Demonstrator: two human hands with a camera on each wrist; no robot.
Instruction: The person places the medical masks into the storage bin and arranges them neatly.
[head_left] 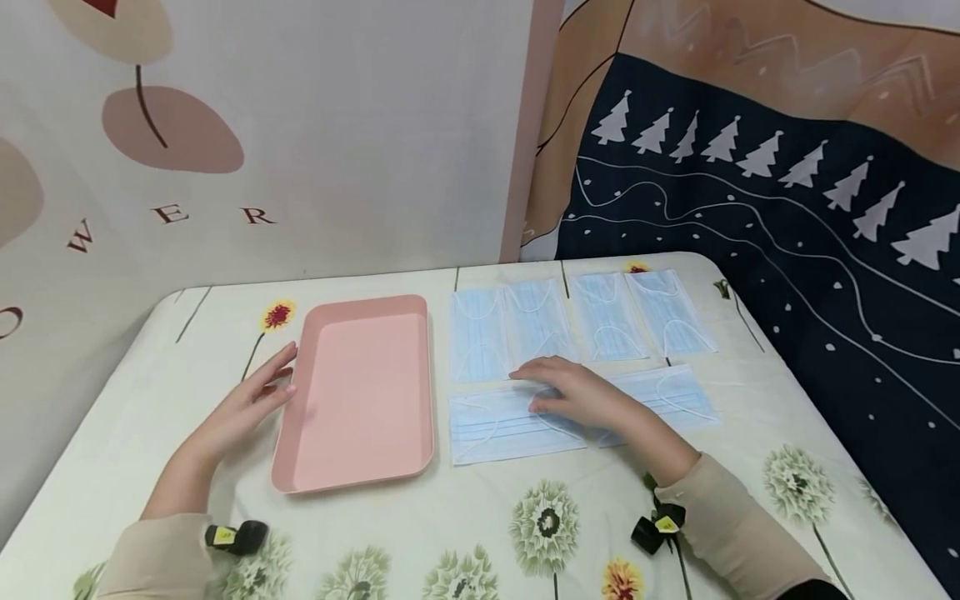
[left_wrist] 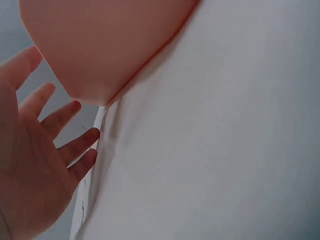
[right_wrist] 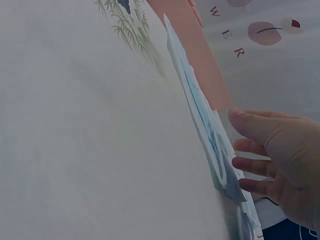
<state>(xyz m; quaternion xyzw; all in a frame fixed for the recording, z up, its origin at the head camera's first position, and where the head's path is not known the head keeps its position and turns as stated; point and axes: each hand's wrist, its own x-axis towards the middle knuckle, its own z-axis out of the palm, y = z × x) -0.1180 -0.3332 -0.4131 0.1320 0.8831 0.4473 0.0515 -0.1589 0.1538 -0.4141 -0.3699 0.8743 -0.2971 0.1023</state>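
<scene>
Sleeves (head_left: 159, 554) at bottom are leading to spread left hand (head_left: 242, 408) beside tray (head_left: 363, 400), loosely spread right hand (head_left: 576, 396) over masks (head_left: 478, 333), likely laid flat to avoid overlap.

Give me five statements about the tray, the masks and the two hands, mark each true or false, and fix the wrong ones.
1. In the head view, the pink tray lies to the left of the masks. True.
2. The tray holds two masks. False: nothing lies in the tray, and the masks in view are on the tablecloth.
3. The left hand is beside the tray's edge. True.
4. The right hand grips a mask. False: it holds nothing and is over the masks, fingers apart.
5. Four masks make up the back row, the one farther from the person. True.
</scene>
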